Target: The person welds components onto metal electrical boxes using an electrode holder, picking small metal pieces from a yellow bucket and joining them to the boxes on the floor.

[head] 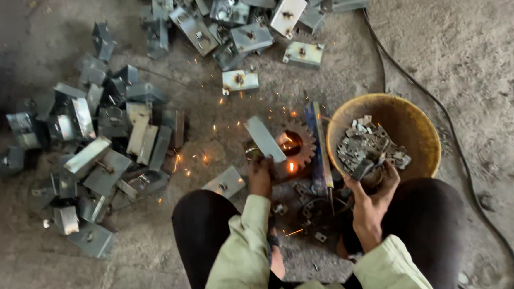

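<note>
A rough, dusty concrete floor [474,45] fills my view, strewn with grey metal. From where I sit watching the head camera, I look straight down between two dark-trousered knees. My left hand [260,175] is clenched around the near end of a flat grey metal plate [265,139]; its long axis runs from the fist up and slightly left, away from the body, the free end pointing toward the top of the frame. The plate lies over a toothed gear wheel [297,143] resting on the floor, and orange sparks glow just beside it, with more scattered to the left. A blue upright bar [317,144] stands just right of the gear. My right hand [372,186] reaches over the near rim of a yellow bowl [411,124], fingers curled on one of the small metal pieces [365,147] heaped inside. On the left lies a pile of grey box-shaped brackets [93,153]; a second heap of similar brackets [244,16] sits at the top. A black cable [443,114] curves down the right side past the bowl. Pale green sleeves cover both forearms.
</note>
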